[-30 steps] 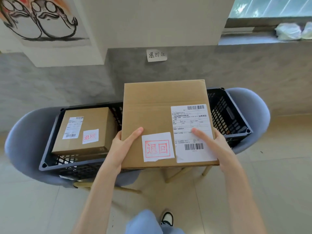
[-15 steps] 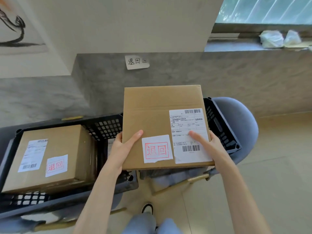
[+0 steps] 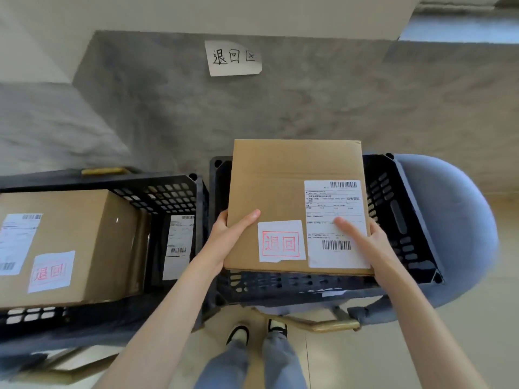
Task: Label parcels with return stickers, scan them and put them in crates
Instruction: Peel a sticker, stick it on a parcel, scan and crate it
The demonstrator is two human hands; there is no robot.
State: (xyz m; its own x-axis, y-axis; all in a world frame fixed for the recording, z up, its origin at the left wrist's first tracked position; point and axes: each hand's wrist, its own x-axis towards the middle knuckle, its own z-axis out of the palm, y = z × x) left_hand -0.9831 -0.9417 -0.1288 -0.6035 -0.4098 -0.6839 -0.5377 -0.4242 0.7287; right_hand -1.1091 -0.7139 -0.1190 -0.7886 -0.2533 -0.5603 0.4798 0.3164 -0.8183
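With its return sticker [image 3: 281, 241] already on, both the left hand [image 3: 224, 237] and right hand [image 3: 365, 239] grip the parcel [image 3: 283, 192] above the right crate [image 3: 398, 220], leaving only the drop.

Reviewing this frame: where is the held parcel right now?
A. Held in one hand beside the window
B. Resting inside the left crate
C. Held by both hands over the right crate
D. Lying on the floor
C: the left hand and right hand grip the parcel at its near corners, above the right crate; the left crate already holds another box.
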